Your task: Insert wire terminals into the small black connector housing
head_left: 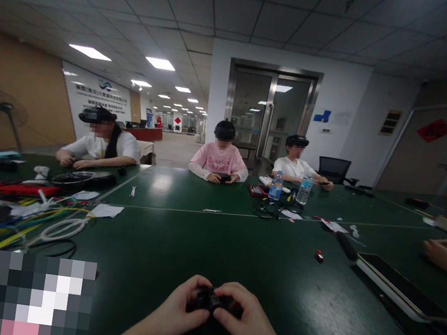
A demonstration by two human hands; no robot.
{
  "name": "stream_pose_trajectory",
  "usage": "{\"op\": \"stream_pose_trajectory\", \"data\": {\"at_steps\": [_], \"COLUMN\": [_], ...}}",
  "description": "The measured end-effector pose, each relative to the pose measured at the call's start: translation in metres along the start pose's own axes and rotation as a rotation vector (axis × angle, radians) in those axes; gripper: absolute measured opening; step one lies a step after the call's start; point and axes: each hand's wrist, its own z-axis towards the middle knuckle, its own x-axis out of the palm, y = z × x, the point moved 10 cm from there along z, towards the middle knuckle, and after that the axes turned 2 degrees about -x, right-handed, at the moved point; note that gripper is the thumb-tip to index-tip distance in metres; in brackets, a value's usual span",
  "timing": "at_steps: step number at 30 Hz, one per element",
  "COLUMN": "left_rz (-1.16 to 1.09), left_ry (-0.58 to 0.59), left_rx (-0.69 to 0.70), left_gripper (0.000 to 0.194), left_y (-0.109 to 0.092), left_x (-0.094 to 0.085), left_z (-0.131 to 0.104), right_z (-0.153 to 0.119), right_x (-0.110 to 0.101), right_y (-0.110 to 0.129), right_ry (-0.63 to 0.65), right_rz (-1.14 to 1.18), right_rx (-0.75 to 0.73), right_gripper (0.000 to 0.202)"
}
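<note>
green tabletop (146,256) below; a small black object (213,300) sits between left hand (182,306) and right hand (243,315), both pinching it, neither clearly nearer; its long axis is too covered by fingers to tell.

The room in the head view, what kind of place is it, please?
Probably an office: a wall sign with a logo, ceiling light panels and glass doors suggest this.

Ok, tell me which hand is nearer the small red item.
Right: the right hand is short of the small red item, to its left; the left hand is farther left.
</note>
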Motion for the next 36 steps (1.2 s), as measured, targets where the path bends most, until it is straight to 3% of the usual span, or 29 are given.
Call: {"op": "stream_pose_trajectory", "data": {"at_steps": [14,23,30,36], "left_rz": [0.015,-0.011,-0.15,-0.188], "left_ry": [-0.01,-0.069,-0.05,-0.021], "left_rx": [0.027,0.011,0.019,-0.006], "left_gripper": [0.039,0.036,0.039,0.044], "left_y": [-0.004,-0.007,-0.003,0.008], "left_x": [-0.004,-0.009,-0.014,-0.012], "left_z": [0.0,0.003,0.005,0.008], "right_z": [0.001,0.012,0.014,0.007], "right_x": [-0.005,-0.004,0.006,0.012], "right_y": [0.007,0.008,-0.004,-0.014], "right_ry": [0.041,0.126,0.027,0.035], "right_rz": [0.02,-0.022,0.081,0.087], "right_rx": [-0.019,0.088,0.122,0.124], "right_gripper": [0.027,0.023,0.024,0.024]}}
